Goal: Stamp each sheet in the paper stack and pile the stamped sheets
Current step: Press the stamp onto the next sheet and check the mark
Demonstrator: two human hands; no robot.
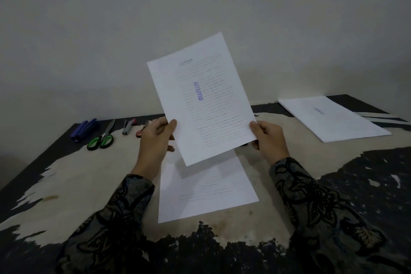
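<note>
Currently a stamped sheet [200, 98] is held up off the bench [66, 184], tilted, above the paper stack [206, 193] that lies flat just in front of the person. Left hand [155, 140] pinches the sheet's lower left edge, thumb on the near face, fingers [170, 148] curled behind. Right hand [266, 138] pinches the lower right corner the same way, thumb on top. Both grips sit low on the page; the top edge stands free.

Pile of stamped sheets [333, 118] lies well to the right of the stack, near the far edge of the bench. Left of the stack: green-handled scissors [101, 139], a stapler [128, 127], a purple item [84, 129] that may be the stamp or pens; cannot tell which. A red object [139, 133] is partly hidden behind the left hand.

Risks, as judged: held only by its bottom corners, the sheet could flop or fold during the carry to the pile. Fresh ink may smear if it lands face-down or slides across the top page there. A careless drop would leave the pile skewed.

Writing: purple stamp mid-page, seen mirrored through the paper, reads roughly "APPROVED". Printed body text is too faint to read. A faint blue mark shows on the pile's top sheet; illegible.
</note>
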